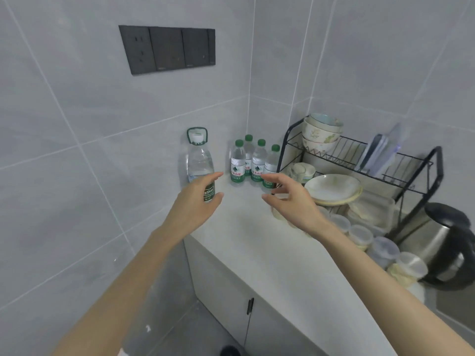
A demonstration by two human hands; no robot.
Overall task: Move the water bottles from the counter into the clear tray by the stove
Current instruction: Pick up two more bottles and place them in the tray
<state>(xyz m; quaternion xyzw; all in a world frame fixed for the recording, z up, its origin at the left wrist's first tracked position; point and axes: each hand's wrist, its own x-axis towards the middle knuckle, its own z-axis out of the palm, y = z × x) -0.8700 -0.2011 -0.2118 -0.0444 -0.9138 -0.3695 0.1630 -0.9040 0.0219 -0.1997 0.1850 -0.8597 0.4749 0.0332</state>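
Standing in the table's back corner, four small green-capped water bottles cluster beside a large handled water bottle. Both grips are spread wide and empty: left hand near the large bottle, right hand before the small ones. Best grasp each mid-body, upright. Neither tray nor stove is visible.

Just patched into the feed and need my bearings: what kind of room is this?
Most likely a small home kitchen. A black dish rack with bowls and plates stands on a pale counter beside an electric kettle, small water bottles are grouped in the tiled corner, and both hands reach toward them.
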